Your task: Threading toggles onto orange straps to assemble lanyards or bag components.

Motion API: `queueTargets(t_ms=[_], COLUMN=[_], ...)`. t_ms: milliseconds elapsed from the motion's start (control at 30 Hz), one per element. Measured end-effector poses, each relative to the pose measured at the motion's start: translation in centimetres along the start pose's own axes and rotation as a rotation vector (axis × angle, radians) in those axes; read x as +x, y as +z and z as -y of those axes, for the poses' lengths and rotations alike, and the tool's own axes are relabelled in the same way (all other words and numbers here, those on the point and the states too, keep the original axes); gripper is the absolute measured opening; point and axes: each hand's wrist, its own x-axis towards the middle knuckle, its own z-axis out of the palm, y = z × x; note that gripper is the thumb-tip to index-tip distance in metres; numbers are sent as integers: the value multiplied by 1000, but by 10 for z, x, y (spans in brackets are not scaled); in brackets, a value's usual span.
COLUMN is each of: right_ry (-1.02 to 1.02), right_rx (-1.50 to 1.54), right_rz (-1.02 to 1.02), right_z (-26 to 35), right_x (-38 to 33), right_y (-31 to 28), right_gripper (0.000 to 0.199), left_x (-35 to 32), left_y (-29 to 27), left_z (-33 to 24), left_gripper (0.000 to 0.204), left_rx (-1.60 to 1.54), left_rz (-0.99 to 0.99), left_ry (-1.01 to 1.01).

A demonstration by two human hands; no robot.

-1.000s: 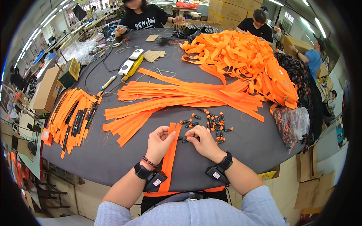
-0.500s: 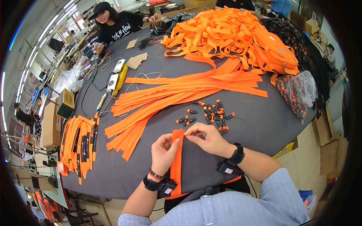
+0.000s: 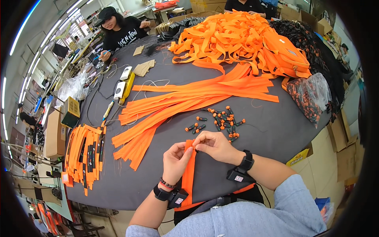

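Observation:
An orange zipper tape (image 3: 188, 179) hangs down over the table's near edge, its upper end pinched between thumb and fingers of my left hand (image 3: 174, 161). My right hand (image 3: 218, 147) meets that same end from the right, thumb and forefinger pressed together. A tiny dark bit shows under these fingertips, too small to name. Just beyond my right hand lies a loose cluster of black cord zipper pulls with orange ends (image 3: 226, 121). Farther off, a fanned bundle of long orange zipper tapes (image 3: 169, 104) spreads across the dark table (image 3: 130, 185).
Short orange and black strips (image 3: 89, 154) line the left edge. A yellow-and-white power strip (image 3: 125, 87) with cables stands beyond. A heap of orange straps (image 3: 225, 37), an orange bag (image 3: 286, 55) and a plastic bag (image 3: 310, 96) fill the far right. A co-worker (image 3: 122, 33) sits far left.
My hands have come closer together at the tape's upper end. A small dark bit now shows under my right fingertips. The co-worker's raised hand has shifted left.

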Motion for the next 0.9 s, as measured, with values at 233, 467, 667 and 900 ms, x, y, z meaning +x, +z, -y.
queueTargets(t_ms=[233,467,667,900], right_ry=[24,-23,-128,-107], right_rx=[3,-2,-78,-198], right_rz=[-107,-99,-97,-94], right_z=[-1,0,-8,-4], right_x=[0,0,0,-3], right_y=[0,2,1,1], right_gripper=[11,12,10,8], left_x=[-3,-3,-5,-3], left_y=[3,1,4,1], left_z=[0,5,3,9], left_gripper=[20,19,17,12], left_rx=[-4,39,95,239], left_rz=[28,18,-4,-39], left_ry=[21,16,62,163])
